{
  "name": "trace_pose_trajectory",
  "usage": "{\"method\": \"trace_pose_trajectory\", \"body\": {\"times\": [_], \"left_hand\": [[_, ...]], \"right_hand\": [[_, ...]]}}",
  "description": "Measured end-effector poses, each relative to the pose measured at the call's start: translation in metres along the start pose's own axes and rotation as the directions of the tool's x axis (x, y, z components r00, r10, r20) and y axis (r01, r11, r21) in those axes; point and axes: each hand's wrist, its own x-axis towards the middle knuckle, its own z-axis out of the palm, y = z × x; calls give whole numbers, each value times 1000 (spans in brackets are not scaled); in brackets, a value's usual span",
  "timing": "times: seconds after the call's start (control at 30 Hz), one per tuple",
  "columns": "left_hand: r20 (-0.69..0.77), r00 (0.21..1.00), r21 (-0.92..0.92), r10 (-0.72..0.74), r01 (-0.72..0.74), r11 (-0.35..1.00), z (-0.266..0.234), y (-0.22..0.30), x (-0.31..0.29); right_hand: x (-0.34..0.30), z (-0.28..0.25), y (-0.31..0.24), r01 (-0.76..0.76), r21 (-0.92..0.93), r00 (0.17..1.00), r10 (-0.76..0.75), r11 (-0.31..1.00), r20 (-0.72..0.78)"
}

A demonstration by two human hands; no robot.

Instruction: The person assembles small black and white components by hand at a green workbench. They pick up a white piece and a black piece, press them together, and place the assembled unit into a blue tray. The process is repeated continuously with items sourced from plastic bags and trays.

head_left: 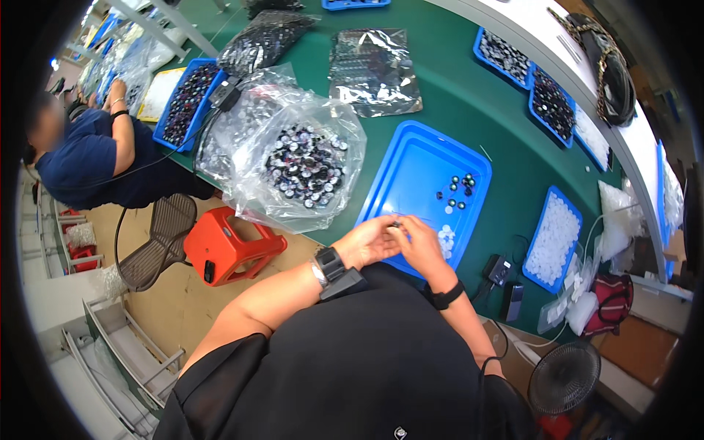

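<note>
One small dark piece [397, 224]: above the near edge of the blue tray [396, 169]; left hand [370, 240] and right hand [422, 246] each have a fingertip grip pinched on it, seemingly because it is too tiny for a palm hold.
Blue tray: on the green bench [440, 92], before the person; its raised rim likely stops rolling.
Dark beads [458, 189] and white discs [446, 238]: apart inside it, perhaps to stay distinct.
Open bag [352, 139]: gaping left of the tray, probably for easy reach.
</note>
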Motion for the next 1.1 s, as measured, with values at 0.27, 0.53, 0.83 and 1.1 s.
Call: {"method": "trace_pose_trajectory", "body": {"times": [0.27,0.53,0.83,1.1], "left_hand": [[-159,881,-560,445,-452,695,-83,114,-6],[-25,984,176,174,-167,970,-18,40,43],[51,964,921,261,-147,360,-1,-45,128],[291,749,954,595,-277,-118,8,-60,127]], "right_hand": [[-25,1,117,-458,90,880,465,884,-94],[10,-9,161,-411,-247,895,337,878,-291],[-4,-7,159,-479,-141,867,442,867,-229],[-3,3,153,-532,-249,843,478,809,-247]]}}
